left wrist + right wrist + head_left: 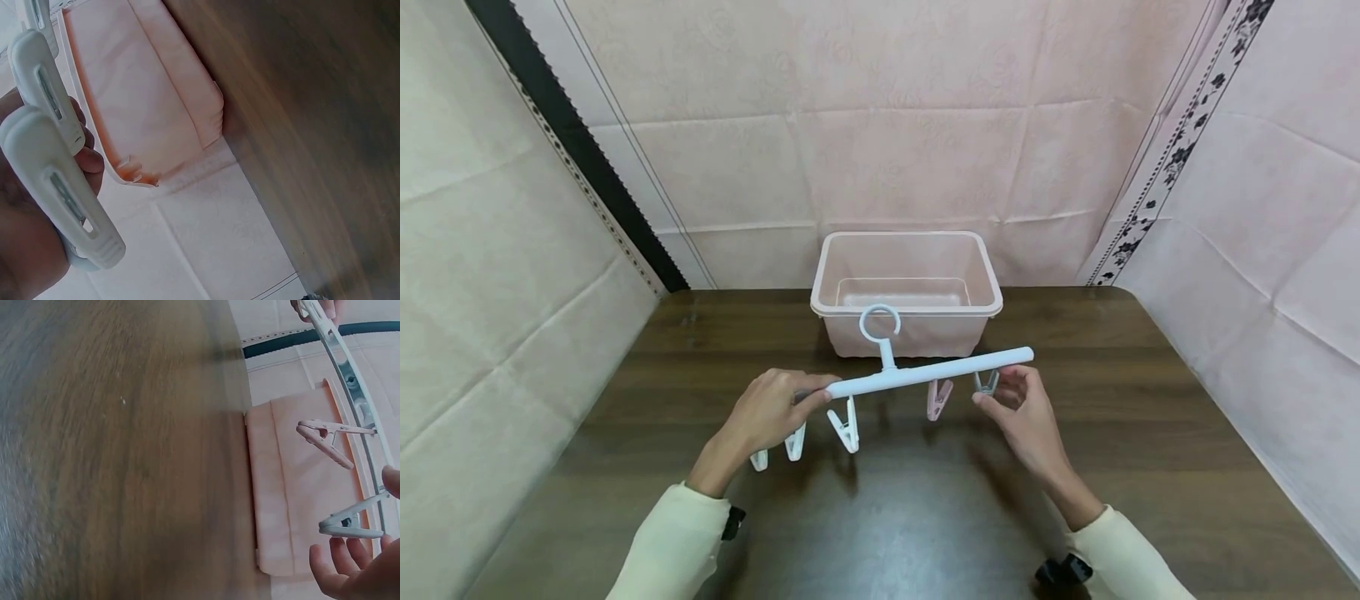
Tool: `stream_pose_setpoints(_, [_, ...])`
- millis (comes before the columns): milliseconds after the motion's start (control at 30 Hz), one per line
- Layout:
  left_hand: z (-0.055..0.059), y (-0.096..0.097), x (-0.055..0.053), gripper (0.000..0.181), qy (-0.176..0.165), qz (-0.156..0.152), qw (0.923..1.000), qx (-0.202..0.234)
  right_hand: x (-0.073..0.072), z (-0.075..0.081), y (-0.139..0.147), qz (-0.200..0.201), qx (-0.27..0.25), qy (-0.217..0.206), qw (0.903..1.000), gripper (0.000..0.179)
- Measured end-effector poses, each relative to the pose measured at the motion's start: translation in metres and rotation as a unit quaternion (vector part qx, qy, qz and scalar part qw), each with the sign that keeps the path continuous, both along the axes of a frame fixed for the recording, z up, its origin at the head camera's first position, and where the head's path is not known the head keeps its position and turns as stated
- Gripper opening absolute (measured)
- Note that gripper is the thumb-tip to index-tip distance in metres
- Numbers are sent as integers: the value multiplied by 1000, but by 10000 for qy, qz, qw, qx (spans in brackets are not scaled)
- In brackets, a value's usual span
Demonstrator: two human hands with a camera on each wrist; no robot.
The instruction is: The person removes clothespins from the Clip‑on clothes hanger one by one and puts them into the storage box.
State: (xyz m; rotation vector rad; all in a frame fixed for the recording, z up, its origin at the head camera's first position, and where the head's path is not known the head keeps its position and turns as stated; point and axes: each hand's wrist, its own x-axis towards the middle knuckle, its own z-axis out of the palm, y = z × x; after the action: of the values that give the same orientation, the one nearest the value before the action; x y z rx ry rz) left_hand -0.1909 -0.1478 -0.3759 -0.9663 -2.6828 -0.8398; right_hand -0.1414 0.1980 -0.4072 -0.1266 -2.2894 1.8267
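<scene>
A pale blue clip hanger (925, 375) is held over the table, its ring hook (880, 323) upward and its bar tilted, right end higher. My left hand (775, 408) grips the bar's left end, thumb in front. White clips (846, 427) hang below and beside that hand; two white clips (62, 181) loom large in the left wrist view. Farther right dangles a pink clip (937, 400). My right hand (1022, 417) pinches a grey-blue clip (353, 520) near the bar's right end, with its fingers curled under the clip in the right wrist view.
Behind the hanger, a pale pink plastic basin (910, 333) stands at the table's far edge. The dark wooden table (880, 525) is enclosed by light cloth (910, 150) at the back and both sides. Dark straps show at both cuffs.
</scene>
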Motion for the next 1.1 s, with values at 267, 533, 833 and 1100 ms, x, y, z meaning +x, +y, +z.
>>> stream_pose_setpoints(267, [1, 4, 1, 25, -112, -30, 9999, 119, -4, -11, -3, -118, -998, -221, 9947, 46])
stream_pose_setpoints(533, [6, 6, 4, 24, -100, -40, 9998, 143, 0, -10, 2, -359, -1018, -27, 9942, 32])
stream_pose_setpoints(833, [8, 8, 5, 25, -118, -38, 9999, 93, 4, -5, 11, -495, -967, 227, 9938, 26])
stream_pose_setpoints(1100, [7, 10, 5, 26, -153, -65, 9998, 116, 7, -1, 15, -609, -906, 317, 9935, 27])
